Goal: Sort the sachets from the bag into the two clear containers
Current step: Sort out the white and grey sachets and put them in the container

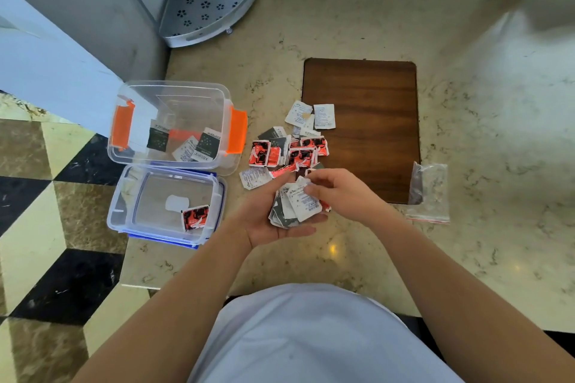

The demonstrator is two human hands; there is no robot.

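Note:
A loose pile of red, dark and white sachets (289,148) lies on the marble counter. My left hand (264,221), palm up, cradles a stack of dark and white sachets (295,205). My right hand (339,193) pinches the top white sachet of that stack. The clear container with orange clips (174,96) holds three dark and white sachets. In front of it, the clear container with blue clips (124,205) holds one red sachet (194,217). The emptied clear bag (431,193) lies to the right.
A brown wooden board (373,96) lies behind the pile, with two white sachets on its left edge. A metal corner shelf (208,3) stands at the back. The counter's edge drops to a checkered floor on the left.

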